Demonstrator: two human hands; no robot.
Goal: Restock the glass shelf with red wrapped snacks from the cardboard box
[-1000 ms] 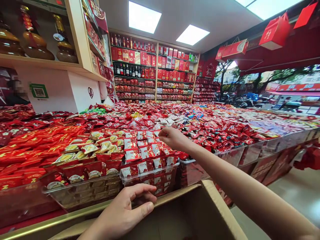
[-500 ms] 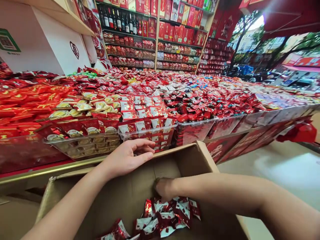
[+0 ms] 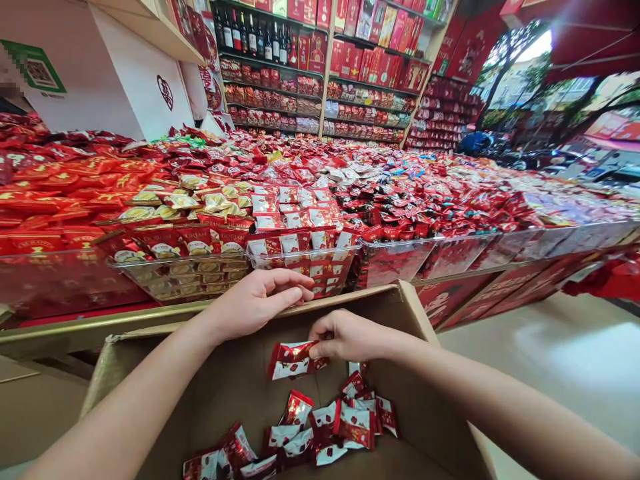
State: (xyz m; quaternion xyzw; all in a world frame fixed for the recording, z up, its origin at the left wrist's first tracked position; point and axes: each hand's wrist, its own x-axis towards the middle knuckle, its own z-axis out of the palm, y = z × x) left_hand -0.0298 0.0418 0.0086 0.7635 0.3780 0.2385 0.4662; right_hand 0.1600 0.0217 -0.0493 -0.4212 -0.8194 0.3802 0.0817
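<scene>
Between the thumb and fingers of my right hand (image 3: 345, 337) is a red-and-white candy packet (image 3: 293, 360), raised above the floor of an open cardboard box (image 3: 240, 373). A second bit of red wrapper shows under the fingertips. My left hand (image 3: 265, 300) lies at the box's far rim, fingers bent over it and thumb on the near side; its palm is hidden. Inside the box, several loose packets of the same look (image 3: 355, 423) lie in a small heap. Just beyond the rim stands a clear bin of matching red-and-white packets (image 3: 300, 243).
Left of that bin is a clear bin of durian-labelled packets (image 3: 195, 247); orange-red packets (image 3: 45, 200) lie farther left. Dark red packets (image 3: 400, 213) fill bins to the right. Shelves with bottles (image 3: 255, 37) and red boxes stand behind. Pale floor (image 3: 525, 333) shows at right.
My right hand has come up from the heap in the box with a packet in its fingers. The heap has shifted. My left hand stays at the rim, and the view has turned slightly left.
</scene>
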